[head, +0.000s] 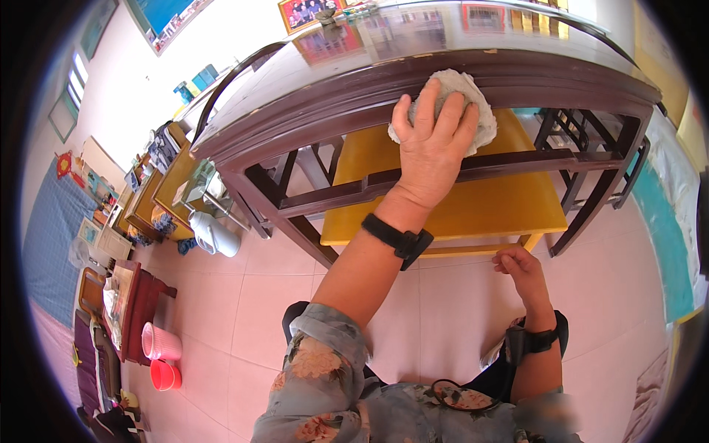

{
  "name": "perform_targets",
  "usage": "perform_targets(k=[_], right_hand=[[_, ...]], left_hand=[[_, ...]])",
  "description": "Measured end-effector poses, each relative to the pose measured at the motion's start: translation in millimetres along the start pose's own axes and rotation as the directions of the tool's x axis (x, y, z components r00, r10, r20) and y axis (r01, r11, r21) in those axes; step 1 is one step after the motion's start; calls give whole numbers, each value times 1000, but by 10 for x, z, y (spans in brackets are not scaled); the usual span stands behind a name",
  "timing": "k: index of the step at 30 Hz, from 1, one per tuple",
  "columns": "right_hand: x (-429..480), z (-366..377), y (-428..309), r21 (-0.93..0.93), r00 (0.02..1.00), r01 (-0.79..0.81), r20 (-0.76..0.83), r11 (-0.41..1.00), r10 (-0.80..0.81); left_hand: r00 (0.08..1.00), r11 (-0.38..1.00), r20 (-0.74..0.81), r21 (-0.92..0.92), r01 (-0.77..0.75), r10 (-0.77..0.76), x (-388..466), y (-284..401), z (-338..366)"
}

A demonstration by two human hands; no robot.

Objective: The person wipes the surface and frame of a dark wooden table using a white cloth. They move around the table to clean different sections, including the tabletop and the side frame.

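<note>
Against the front edge of a dark brown wooden table (343, 105), my left hand (435, 138) presses a crumpled light grey cloth (482, 119), its fingers spread over it. The cloth covers part of the moulded apron under the tabletop, above the thin front rail (498, 167). My right hand (519, 266) hangs low over my right knee with its fingers curled; no object shows in it. It is close to the lower front bar of a yellow wooden bench (498, 205) that stands under the table. Both wrists wear black straps.
On the glossy tabletop stand a framed photo (304, 14) and a small stone-like ornament (325, 16). Left of the table are a pale blue thermos jug (215, 235), a pink basket (162, 342), a red bucket (165, 375) and a dark red wooden stand (133, 315). Dark stools (581, 130) stand behind right.
</note>
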State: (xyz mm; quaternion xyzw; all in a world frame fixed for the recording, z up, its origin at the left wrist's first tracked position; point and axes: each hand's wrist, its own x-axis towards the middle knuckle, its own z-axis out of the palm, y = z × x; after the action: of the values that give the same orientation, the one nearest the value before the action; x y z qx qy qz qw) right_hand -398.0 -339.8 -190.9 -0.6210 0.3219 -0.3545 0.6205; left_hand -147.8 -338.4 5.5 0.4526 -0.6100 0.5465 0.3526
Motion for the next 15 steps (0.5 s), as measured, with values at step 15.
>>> perform_targets(k=[15], right_hand=[[97, 173, 254, -60, 996, -81, -47, 995, 78]], left_hand=[[955, 920, 211, 372, 120, -210, -977, -1432, -1408]])
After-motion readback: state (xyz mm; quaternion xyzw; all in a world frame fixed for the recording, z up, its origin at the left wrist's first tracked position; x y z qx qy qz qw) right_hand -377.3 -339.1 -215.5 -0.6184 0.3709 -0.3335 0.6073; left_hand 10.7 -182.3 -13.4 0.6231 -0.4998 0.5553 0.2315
